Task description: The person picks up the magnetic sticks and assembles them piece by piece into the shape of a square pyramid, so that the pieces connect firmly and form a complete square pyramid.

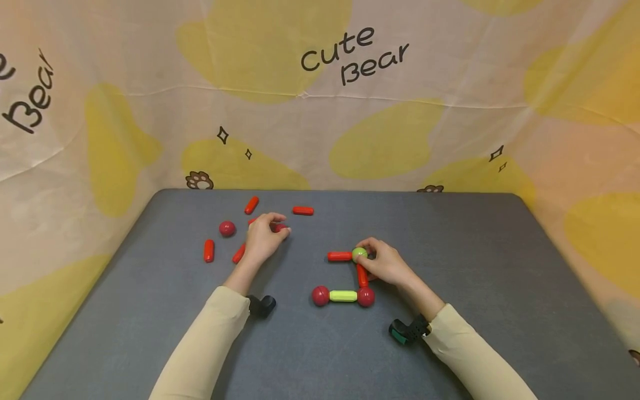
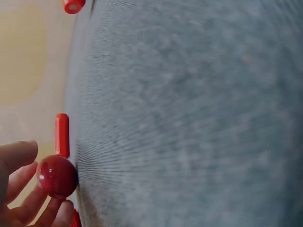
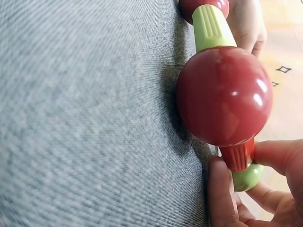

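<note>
My left hand is at a dark red ball. The left wrist view shows the fingers around it and the thumb slightly apart from it. Beside that ball lies a red rod. My right hand pinches a green ball between thumb and index finger. From the green ball one red rod points left and another red rod runs down to a red ball. A yellow-green rod links that ball to another red ball.
Around my left hand lie loose red rods and a loose red ball. Farther back are a red rod and another red rod. A patterned cloth backdrop stands behind the grey table.
</note>
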`<state>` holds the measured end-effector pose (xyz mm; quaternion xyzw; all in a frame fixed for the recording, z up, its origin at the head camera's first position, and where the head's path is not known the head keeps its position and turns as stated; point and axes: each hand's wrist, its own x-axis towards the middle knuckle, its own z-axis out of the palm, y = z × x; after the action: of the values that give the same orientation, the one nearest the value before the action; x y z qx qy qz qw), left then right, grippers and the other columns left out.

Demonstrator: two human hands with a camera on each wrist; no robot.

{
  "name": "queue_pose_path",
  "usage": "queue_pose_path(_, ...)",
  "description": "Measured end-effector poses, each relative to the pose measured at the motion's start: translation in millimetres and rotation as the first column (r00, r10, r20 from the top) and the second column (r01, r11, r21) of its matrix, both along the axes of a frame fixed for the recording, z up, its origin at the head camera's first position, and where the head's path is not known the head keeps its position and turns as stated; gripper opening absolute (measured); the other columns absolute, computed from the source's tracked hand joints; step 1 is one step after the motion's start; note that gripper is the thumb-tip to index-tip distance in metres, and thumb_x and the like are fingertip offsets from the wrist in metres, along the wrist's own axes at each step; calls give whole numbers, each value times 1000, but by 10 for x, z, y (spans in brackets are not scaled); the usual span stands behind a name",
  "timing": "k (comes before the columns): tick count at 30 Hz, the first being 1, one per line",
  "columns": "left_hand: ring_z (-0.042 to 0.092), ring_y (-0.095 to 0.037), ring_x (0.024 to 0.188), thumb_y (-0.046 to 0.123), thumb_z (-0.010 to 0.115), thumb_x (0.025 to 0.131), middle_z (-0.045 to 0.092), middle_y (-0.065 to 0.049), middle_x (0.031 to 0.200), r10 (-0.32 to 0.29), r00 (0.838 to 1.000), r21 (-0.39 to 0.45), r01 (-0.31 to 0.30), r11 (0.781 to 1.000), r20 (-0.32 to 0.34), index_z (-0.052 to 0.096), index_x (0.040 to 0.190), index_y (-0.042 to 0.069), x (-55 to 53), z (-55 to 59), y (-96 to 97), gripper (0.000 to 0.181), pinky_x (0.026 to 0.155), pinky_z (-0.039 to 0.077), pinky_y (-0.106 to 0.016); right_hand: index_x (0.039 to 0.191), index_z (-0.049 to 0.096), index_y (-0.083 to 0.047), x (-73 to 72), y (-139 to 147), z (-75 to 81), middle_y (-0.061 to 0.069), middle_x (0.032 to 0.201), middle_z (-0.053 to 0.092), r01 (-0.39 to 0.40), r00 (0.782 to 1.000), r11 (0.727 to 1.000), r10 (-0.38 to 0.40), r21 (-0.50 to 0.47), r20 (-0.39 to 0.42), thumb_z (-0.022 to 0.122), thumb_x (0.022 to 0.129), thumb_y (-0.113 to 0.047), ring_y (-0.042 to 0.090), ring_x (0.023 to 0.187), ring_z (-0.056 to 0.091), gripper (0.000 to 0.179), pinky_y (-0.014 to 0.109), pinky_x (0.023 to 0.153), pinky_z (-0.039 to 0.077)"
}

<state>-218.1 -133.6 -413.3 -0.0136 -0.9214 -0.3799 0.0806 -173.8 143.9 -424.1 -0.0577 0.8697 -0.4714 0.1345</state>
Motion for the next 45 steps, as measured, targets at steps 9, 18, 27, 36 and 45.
queue_pose_path(9,58,-25,85,12,69,77,64,-12,98,-46,999,-80,47,996,16,67,103,8,-26,-42,-62,26,76,45,-38,111,57,-10,-3,-10,27,9,92,57,1,1000,1000,-1,4,-7,62,87,-19,16,61,57,26,30,52,52)
queue_pose_path(18,58,-21,81,15,71,78,65,-9,96,-150,987,-63,153,986,52,67,104,10,89,34,36,26,70,46,-34,111,57,-8,-10,-9,11,9,91,58,-1,1000,1000,1,28,-22,62,87,-20,15,57,56,27,30,52,51)
queue_pose_path(27,57,-18,77,15,72,77,65,-4,94,-271,962,-44,272,961,31,69,101,12,221,27,180,24,69,46,-30,111,57,-9,-8,-5,14,8,91,58,1,1000,999,0,45,-22,61,87,-21,15,57,56,27,30,52,51)
queue_pose_path(36,59,-12,74,15,74,76,65,2,88,-355,932,-36,358,933,69,69,100,14,344,39,346,25,68,47,-27,113,56,-9,-16,-8,12,9,93,59,-9,1000,998,10,62,-21,60,88,-20,14,54,57,28,29,51,51)
queue_pose_path(45,58,-13,74,13,74,75,65,2,85,-399,914,-50,403,914,77,69,99,15,365,10,471,25,66,45,-26,113,56,-8,-20,-21,13,9,93,59,1,1000,998,0,65,-22,61,88,-19,13,52,58,28,29,50,51)
